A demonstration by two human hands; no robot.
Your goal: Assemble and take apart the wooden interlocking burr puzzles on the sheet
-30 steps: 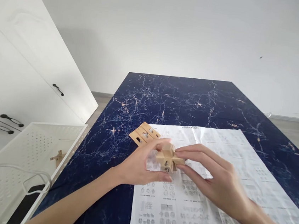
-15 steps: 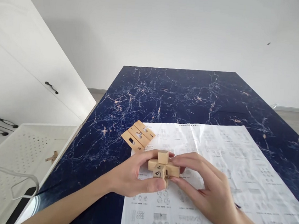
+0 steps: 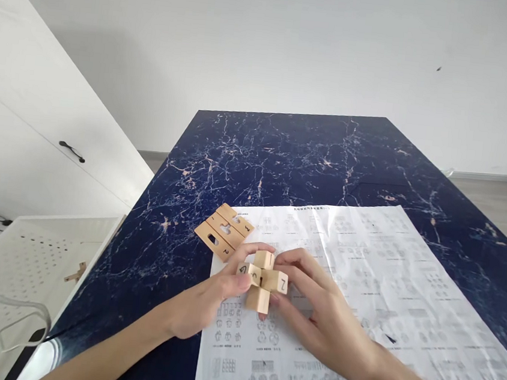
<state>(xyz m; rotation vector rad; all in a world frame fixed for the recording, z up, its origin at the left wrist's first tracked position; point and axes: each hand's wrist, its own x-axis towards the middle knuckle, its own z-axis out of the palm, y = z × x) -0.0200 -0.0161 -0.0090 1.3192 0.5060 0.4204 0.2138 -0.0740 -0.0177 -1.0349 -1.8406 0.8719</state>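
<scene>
Between my two hands is a wooden burr puzzle (image 3: 260,300), its square bars crossing and their ends marked with handwritten numbers. My left hand (image 3: 213,291) grips it from the left, thumb on the end of one bar and index finger behind the top. My right hand (image 3: 328,316) closes on its right side, fingers behind and thumb near the lower bar. The puzzle is held over a printed instruction sheet (image 3: 303,364). Three flat wooden pieces with cutouts (image 3: 224,232), numbered 1, 2 and 3, lie side by side at the sheet's upper left corner.
The blue marble-patterned table (image 3: 279,156) reaches toward a white wall. On the left stand a white cabinet (image 3: 38,125) and a white perforated basket (image 3: 14,261) with a small wooden cross piece (image 3: 75,273) and a pale cable (image 3: 6,297).
The puzzle has been turned in my hands, so other numbered bar ends now face me. My hands have shifted slightly left in view, and the whole scene has moved left as well.
</scene>
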